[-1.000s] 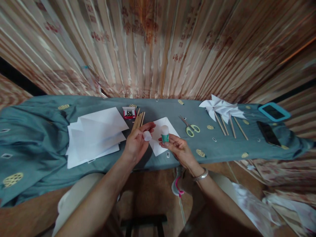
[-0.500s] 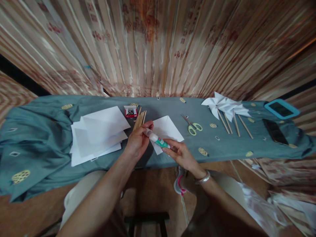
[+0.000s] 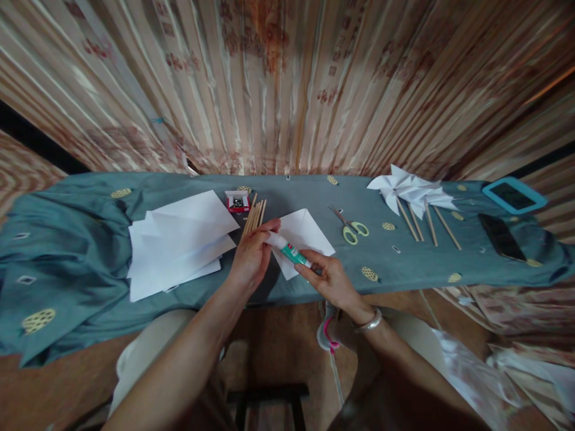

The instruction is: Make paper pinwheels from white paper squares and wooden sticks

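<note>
A green and white glue stick (image 3: 291,252) slants between my hands above a folded white sheet of paper (image 3: 309,233). My left hand (image 3: 252,254) pinches the white cap at its upper end. Around the lower end are the fingers of my right hand (image 3: 327,275). The cap and the tube look joined. Just beyond my left hand lies a bundle of wooden sticks (image 3: 256,214), partly hidden by the fingers. Scissors (image 3: 349,229) with light green handles rest to the right of the folded sheet.
White paper sheets (image 3: 179,245) are stacked at left, near a small red box (image 3: 238,202) of metal pieces. White paper pinwheels (image 3: 411,190) on sticks lie at right, beside a dark phone (image 3: 501,237) and a blue-framed tablet (image 3: 514,195). A pleated curtain (image 3: 287,90) hangs behind the table.
The glue stick's cap and tube have come closer together, so less of a see-through gap shows between them. Both hands stay nearly in place.
</note>
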Action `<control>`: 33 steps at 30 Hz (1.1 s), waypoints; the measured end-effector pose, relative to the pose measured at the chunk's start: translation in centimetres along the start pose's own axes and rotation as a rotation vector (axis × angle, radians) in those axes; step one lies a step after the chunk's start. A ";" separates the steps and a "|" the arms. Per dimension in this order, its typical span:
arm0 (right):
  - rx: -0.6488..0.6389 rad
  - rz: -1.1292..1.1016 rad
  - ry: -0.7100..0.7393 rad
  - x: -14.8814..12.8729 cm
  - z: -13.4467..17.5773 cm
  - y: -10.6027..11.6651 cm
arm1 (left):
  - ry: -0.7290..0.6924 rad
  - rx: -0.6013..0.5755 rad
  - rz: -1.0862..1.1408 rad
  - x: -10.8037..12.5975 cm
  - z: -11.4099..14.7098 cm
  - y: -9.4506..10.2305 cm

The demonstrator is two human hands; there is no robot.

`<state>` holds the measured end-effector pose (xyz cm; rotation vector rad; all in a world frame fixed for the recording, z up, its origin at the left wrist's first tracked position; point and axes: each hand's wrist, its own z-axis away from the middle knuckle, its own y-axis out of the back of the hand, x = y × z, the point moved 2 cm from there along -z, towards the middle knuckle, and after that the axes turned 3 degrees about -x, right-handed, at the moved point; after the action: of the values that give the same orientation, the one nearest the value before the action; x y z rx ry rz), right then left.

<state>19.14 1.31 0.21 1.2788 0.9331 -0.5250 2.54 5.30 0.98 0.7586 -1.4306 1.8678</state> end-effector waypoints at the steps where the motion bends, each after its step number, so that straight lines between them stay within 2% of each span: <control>1: 0.002 0.020 0.002 -0.2 0.0 0.1 | -0.012 -0.002 -0.012 0.0 0.0 0.0; 8: 0.012 0.136 0.053 -1.3 0.4 0.7 | -0.083 -0.054 -0.107 -0.3 0.2 0.0; 16: 0.041 0.183 0.111 -1.5 0.4 0.4 | -0.058 -0.155 -0.223 -0.9 0.6 0.0; 23: 0.018 0.151 0.077 -1.9 0.3 -0.2 | -0.142 -0.160 -0.392 -0.9 0.5 0.3; 33: 0.003 0.083 0.050 -2.0 -0.2 -1.6 | -0.199 -0.133 -0.485 -0.4 0.6 0.8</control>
<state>16.77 0.81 0.95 1.3321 0.9174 -0.4314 2.15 4.51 0.32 1.1329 -1.3245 1.3450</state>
